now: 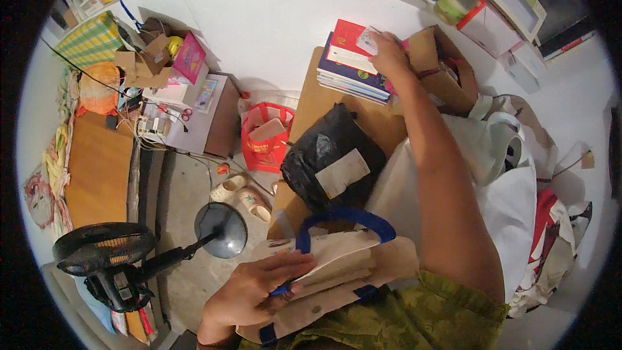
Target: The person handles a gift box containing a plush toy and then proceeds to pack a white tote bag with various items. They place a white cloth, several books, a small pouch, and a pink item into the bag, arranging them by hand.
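My left hand (257,289) grips the rim of a beige fabric tote bag (347,260) by its blue handle (347,215); the bag's mouth gapes in front of my body. Stretched far forward, my right hand (390,57) has a small white printed card (367,42) at its fingertips. This card is over a red booklet (346,34), which lies on a stack of books (351,90). Between the stack and the bag sits a black plastic parcel (320,150) with a white label.
The books and parcel rest on a brown tabletop (311,78). An open cardboard box (440,65) stands right of the books, white bags (505,204) beside the table. On the floor are a red bag (257,153), clogs (255,202) and a black fan (104,253).
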A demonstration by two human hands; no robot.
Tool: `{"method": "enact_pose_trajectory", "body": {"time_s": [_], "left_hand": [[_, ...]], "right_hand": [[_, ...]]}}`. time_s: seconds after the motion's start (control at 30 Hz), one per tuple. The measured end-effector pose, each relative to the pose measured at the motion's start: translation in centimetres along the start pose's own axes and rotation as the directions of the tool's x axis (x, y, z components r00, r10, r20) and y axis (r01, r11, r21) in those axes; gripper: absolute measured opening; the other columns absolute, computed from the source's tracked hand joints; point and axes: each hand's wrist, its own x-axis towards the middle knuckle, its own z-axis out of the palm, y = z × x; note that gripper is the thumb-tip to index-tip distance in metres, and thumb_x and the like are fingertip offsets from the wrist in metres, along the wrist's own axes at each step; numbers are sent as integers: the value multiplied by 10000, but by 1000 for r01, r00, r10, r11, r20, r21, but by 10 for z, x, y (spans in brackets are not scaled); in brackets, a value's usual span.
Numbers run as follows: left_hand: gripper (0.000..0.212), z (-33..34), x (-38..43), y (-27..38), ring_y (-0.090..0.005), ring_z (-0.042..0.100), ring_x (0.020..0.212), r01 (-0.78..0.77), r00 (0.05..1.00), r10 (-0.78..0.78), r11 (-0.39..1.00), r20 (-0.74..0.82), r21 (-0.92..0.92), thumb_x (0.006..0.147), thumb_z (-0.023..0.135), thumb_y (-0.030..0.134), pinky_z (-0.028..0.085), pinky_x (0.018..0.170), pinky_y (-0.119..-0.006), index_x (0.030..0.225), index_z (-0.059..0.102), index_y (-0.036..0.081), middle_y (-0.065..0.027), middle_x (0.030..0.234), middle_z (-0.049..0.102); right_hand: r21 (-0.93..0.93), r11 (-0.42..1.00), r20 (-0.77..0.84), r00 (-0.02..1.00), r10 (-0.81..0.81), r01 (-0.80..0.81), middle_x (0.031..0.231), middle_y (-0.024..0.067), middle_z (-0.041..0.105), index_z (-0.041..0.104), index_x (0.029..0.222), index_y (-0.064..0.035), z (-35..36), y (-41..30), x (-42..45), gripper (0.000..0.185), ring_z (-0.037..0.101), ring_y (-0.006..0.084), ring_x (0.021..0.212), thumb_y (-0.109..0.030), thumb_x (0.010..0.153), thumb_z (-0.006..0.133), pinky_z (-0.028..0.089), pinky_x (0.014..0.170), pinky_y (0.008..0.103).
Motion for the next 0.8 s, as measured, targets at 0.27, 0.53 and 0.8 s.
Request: {"method": "enact_pose_trajectory", "body": {"time_s": [0.27, 0.53, 0.8], "left_hand": [[389, 3, -2, 4, -346, 598, 1094, -7, 1000, 7, 1000, -19, 9, 816, 622, 49, 478, 936, -400, 1205, 615, 58, -122, 1233, 606], [382, 6, -6, 9, -345, 597, 1107, -33, 999, 32, 999, 5, 27, 828, 633, 70, 481, 949, -396, 1210, 617, 65, -129, 1239, 604], [346, 17, -18, 13, -338, 573, 1166, -8, 1000, 9, 999, -2, 31, 854, 643, 90, 448, 1003, -405, 1197, 622, 48, -137, 1221, 623]], "right_hand": [[182, 983, -231, 970, 75, -33, 1358, 240, 420, 353, 1387, 5, 1, -3, -41, 746, 405, 407, 1266, -100, 744, 716, 368, 1055, 427], [-103, 990, 388, 921, -46, 93, 1191, 217, 553, 429, 1320, -9, -26, -39, -140, 571, 560, 397, 1091, -207, 834, 653, 427, 970, 471], [-166, 978, -581, 814, 8, -128, 1213, 225, 546, 478, 1256, -33, -68, 66, -135, 502, 511, 367, 1158, -136, 807, 678, 440, 962, 463]]}}
